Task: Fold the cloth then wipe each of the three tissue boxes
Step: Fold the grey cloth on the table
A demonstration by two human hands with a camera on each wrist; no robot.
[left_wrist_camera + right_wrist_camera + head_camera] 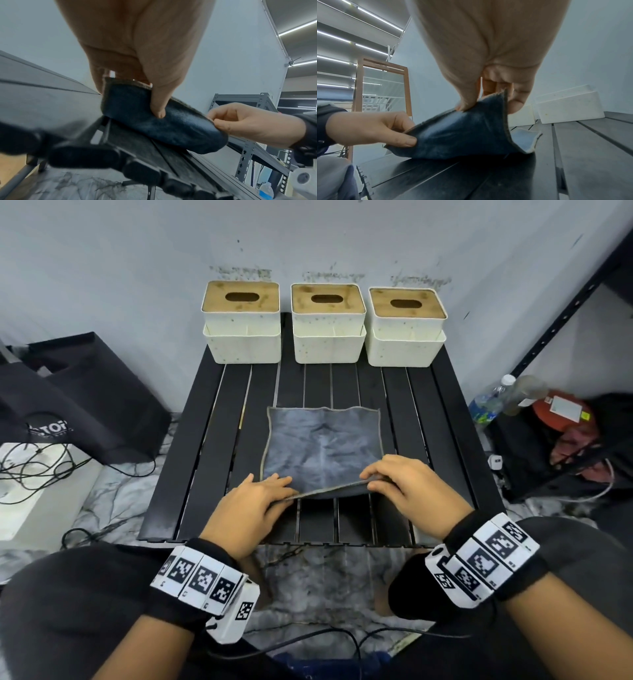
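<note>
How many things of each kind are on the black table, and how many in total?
Tissue boxes: 3, left, middle, right, in a row along the far edge of the black table
Cloths: 1, the grey cloth, its near edge pinched by the left hand and the right hand
Total: 4

A black slatted bench stands on a marble-patterned floor, against a pale wall. Along the bench's far edge three cream boxes with wooden tops sit in a row with small gaps between them: left box, middle box, right box. A grey cloth lies on the slats nearer the front, its far part flat and its near edge lifted off the bench.
</note>
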